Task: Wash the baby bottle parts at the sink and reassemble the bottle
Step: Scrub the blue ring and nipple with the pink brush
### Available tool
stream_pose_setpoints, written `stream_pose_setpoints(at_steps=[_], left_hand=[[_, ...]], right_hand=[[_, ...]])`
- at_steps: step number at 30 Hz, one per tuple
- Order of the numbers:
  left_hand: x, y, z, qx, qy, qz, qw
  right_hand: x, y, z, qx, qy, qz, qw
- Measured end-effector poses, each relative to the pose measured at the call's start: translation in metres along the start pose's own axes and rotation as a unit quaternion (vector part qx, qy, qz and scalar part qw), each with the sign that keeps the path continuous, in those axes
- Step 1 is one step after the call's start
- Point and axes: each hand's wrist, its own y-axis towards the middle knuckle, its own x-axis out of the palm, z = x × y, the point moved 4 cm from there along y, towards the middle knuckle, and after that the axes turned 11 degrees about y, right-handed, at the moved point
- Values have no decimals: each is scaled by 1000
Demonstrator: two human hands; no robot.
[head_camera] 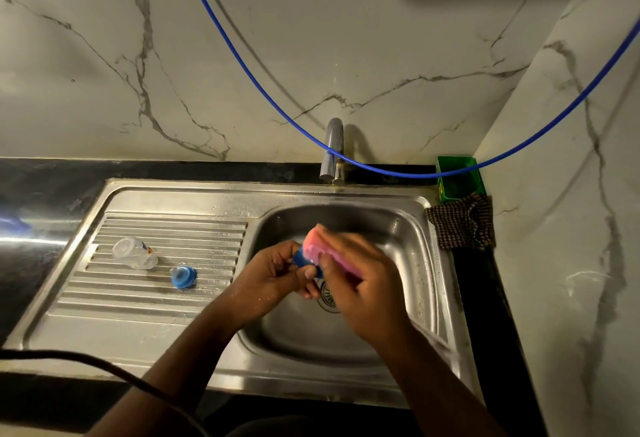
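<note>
Over the steel sink basin (388, 225), my left hand (273, 277) grips a small blue bottle part (300, 259), mostly hidden by fingers. My right hand (360, 274) holds a pink sponge (317, 246) pressed against that blue part. On the ribbed drainboard (138, 298) to the left lies the clear bottle body (135, 252) on its side. A blue ring with the nipple (183, 275) sits just right of it.
A chrome tap (331, 149) stands behind the basin, with no water visibly running. A blue hose (263, 90) sags across the marble wall. A green box (459, 178) and a checked cloth (462, 225) sit at the back right corner. A dark cable (104, 364) crosses the front left.
</note>
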Motion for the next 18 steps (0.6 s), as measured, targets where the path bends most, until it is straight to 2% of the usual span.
stream_pose_setpoints(at_steps=[2, 4, 5, 8, 9, 12, 13, 16, 18], left_hand=[[-1, 1, -3, 8, 17, -3, 1000], [4, -2, -2, 13, 27, -13, 999], [6, -3, -2, 16, 20, -12, 1000], [3, -3, -7, 19, -24, 6, 1000], [0, -2, -8, 16, -27, 8, 999], [-3, -2, -7, 5, -6, 1, 1000], [-4, -4, -7, 2, -4, 3, 1000], [-8, -4, -11, -2, -38, 4, 999], [-9, -3, -9, -15, -118, 17, 993]], right_hand=[[2, -2, 4, 0, -15, -3, 1000], [-1, 6, 15, 105, 16, 34, 994], [-2, 9, 16, 123, 21, 44, 991], [5, 8, -11, 31, 17, 8, 999], [7, 9, -11, 27, 8, -3, 1000], [5, 16, 19, 154, 3, 25, 988], [4, 17, 22, 161, 7, 21, 987], [6, 11, 3, 77, 80, 8, 994], [8, 6, 7, 98, 108, 21, 989]])
